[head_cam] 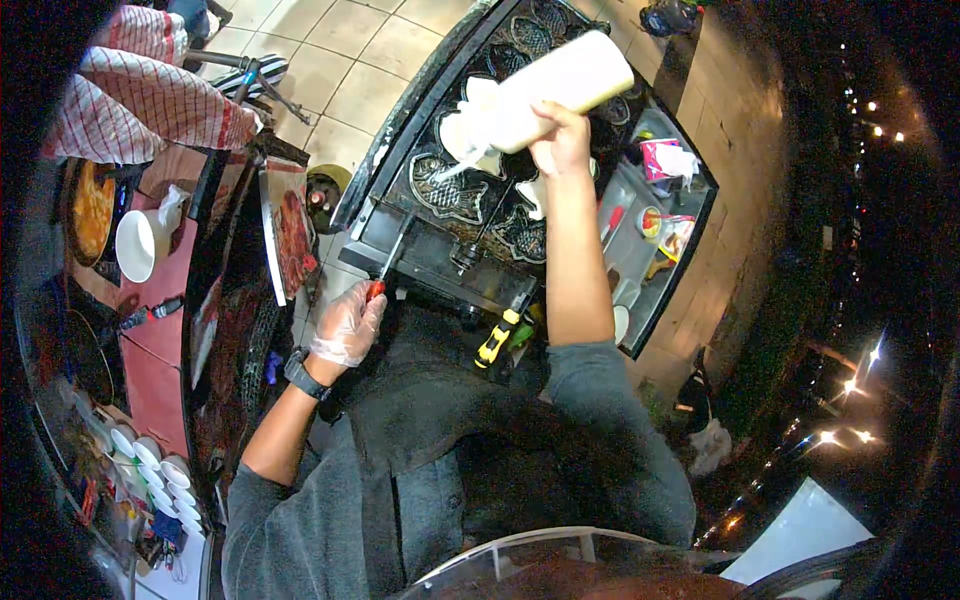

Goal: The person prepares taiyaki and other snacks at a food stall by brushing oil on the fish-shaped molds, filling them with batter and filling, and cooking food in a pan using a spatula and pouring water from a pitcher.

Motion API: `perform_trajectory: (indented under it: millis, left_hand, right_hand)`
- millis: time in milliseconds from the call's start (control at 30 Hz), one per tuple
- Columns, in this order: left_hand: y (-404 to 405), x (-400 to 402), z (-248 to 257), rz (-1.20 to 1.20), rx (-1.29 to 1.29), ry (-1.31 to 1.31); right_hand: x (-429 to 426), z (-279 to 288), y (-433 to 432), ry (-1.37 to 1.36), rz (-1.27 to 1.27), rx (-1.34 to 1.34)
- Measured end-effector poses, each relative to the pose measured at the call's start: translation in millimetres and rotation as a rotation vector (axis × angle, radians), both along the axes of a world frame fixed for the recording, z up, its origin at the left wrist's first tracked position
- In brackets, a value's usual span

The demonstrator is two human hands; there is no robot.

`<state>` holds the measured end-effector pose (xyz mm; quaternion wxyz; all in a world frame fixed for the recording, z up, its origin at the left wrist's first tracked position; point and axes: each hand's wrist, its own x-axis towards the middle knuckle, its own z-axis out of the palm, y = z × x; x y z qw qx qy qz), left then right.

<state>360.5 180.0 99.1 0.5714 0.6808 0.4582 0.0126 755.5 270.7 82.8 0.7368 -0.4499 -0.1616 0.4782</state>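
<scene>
My right hand [561, 139] is closed around a large squeeze bottle [562, 90] of pale batter, tilted so its nozzle points down at the left over a black fish-shaped waffle iron [448, 189]. Pale batter [469, 124] fills moulds beside the nozzle; the near-left fish mould looks mostly bare, with a pale streak at its edge. In my gloved left hand [351, 321] is the red handle of a thin metal tool [388, 259], whose tip lies over the iron's near-left corner. A yellow and black handle [496, 339] sticks out at the iron's near edge.
Along the iron's right side runs a metal tray [626, 217] with a small cup [648, 222], packets and utensils. At the left stand a pink counter [154, 375] with a white tub [139, 246], a round pan of food [94, 214], stacked white cups [154, 469] and checked cloths [161, 97].
</scene>
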Motion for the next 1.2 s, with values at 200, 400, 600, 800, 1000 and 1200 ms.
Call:
perform_trajectory:
  millis: [200, 400, 600, 800, 1000, 1200]
  left_hand:
    - [4, 2, 12, 0.06, -0.146, -0.031]
    - [5, -1, 3, 0.025, -0.079, -0.065]
    - [10, 0, 8, 0.009, -0.163, -0.057]
    - [14, 3, 19, 0.019, -0.21, -0.027]
    - [12, 3, 17, 0.023, -0.215, -0.024]
    - [2, 2, 4, 0.026, -0.141, -0.093]
  right_hand:
    - [31, 8, 23, -0.014, -0.063, -0.036]
    - [69, 26, -8, 0.062, -0.214, -0.083]
    - [65, 8, 39, -0.004, -0.099, -0.082]
    - [81, 9, 93, 0.013, -0.094, -0.011]
    - [116, 7, 51, -0.005, -0.207, -0.027]
    - [149, 54, -8, 0.127, -0.273, -0.021]
